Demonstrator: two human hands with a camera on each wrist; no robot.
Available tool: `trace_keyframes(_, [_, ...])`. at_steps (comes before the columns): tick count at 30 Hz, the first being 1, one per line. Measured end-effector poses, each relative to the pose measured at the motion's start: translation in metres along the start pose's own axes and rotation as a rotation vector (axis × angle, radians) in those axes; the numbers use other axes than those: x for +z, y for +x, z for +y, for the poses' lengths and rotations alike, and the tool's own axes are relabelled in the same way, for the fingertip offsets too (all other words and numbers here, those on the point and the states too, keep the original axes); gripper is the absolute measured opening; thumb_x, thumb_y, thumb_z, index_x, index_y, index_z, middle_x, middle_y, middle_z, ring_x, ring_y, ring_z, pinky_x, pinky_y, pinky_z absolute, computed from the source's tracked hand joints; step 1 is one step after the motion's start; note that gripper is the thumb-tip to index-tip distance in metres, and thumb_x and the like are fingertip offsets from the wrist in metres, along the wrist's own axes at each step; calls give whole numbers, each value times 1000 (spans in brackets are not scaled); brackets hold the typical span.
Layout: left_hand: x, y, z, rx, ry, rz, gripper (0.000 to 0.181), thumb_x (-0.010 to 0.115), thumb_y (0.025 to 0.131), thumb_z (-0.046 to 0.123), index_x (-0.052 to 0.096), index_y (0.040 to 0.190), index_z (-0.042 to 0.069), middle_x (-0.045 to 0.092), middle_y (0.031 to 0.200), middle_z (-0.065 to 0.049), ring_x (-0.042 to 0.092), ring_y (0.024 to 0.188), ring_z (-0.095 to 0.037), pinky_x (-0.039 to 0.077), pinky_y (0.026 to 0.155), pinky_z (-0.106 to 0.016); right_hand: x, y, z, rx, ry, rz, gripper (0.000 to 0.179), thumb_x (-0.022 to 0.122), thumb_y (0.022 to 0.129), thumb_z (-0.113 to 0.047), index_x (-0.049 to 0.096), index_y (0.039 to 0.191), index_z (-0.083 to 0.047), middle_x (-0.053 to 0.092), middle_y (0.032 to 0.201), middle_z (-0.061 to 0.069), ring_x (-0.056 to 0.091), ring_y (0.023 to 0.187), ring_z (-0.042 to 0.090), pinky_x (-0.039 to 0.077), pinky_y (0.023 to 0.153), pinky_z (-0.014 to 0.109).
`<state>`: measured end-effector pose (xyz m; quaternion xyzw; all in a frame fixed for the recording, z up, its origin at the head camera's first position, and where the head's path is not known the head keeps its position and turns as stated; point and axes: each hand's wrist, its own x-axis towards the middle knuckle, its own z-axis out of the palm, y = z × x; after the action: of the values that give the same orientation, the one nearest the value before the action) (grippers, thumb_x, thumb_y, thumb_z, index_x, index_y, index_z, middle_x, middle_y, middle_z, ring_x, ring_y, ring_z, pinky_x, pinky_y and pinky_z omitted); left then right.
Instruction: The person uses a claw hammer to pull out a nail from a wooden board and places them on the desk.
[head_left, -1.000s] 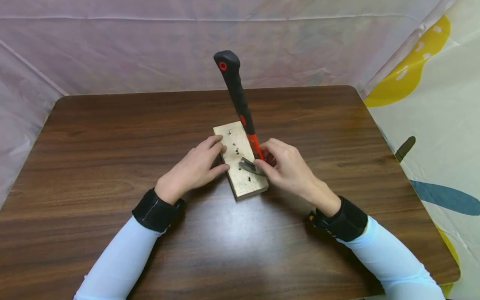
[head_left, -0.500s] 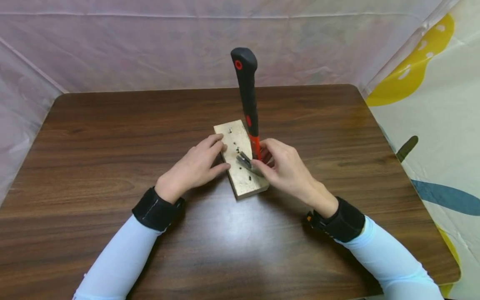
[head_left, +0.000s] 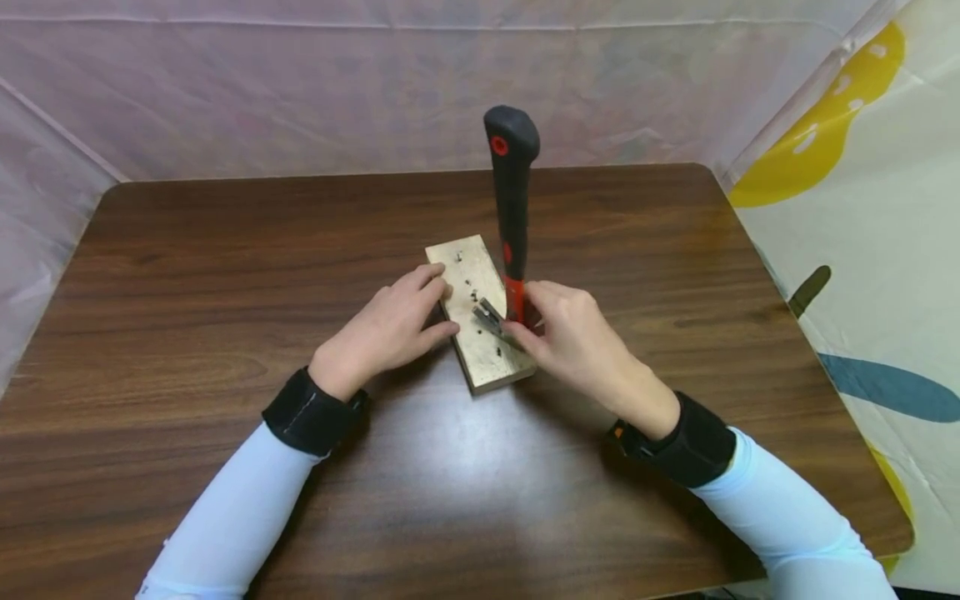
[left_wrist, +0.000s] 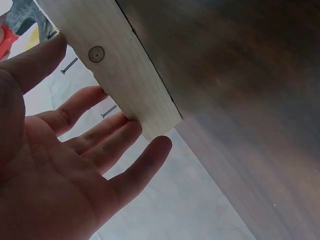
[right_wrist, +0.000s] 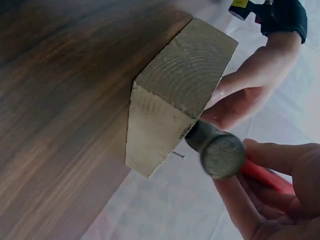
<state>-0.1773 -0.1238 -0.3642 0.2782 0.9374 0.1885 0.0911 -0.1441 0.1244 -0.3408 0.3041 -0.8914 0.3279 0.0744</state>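
A pale wood block (head_left: 480, 362) lies aslant on the table, with several nails sticking up from its top face. My left hand (head_left: 386, 329) rests its fingertips and thumb along the block's left edge, fingers loosely extended. My right hand (head_left: 577, 342) pinches a claw hammer (head_left: 513, 208) low down by its head, thumb in front. The black and red handle points up, while the split claw (head_left: 491, 320) lies over the block's top among the nails. In the right wrist view the round striking face (right_wrist: 222, 156) shows beside the fingers, and one nail (right_wrist: 178, 154) projects nearby.
The dark wooden table (head_left: 225, 292) reaches back to a pale cloth wall (head_left: 300, 100). On the right hangs a printed cloth (head_left: 885, 300) with yellow and blue shapes, beyond the table's edge. Both wrists wear black straps (head_left: 311, 412).
The hammer handle has swung to the right and stands more upright, pivoting near its head in the right hand, and its claw has turned slightly. The left hand and block hold their places.
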Motion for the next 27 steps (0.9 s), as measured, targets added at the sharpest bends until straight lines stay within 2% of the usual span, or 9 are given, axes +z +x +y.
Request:
trace_keyframes(8, [-2,1,0,-12,16,-20,50,66,102,36,56,135,0,34,159,-26,40,142,-43,41,105,-64,-1,-5,-4,20,-98,-1,21,82,89,-8,63,98,-1,71,85,9,72,73,23,59,62,34])
trace_keyframes(12, [-2,0,2,-4,15,-17,49,67,102,35,57,134,0,35,158,-26,41,141,-43,42,104,-64,0,-7,-5,56,-122,-32,20,81,88,-6,64,98,-2,72,86,9,71,74,21,59,63,35])
trace_keyframes(21, [0,1,1,2,14,-11,49,68,101,35,57,134,-1,36,158,-26,42,140,-42,43,104,-62,-1,-2,-6,139,-109,-113,25,84,86,-7,63,99,-2,71,86,8,70,71,18,58,61,32])
trace_keyframes(27, [0,1,1,19,20,1,48,68,101,34,58,132,-1,37,156,-27,44,138,-43,45,103,-61,-3,3,-7,170,-121,-150,26,84,86,-9,63,99,-3,68,80,6,63,66,17,54,57,35])
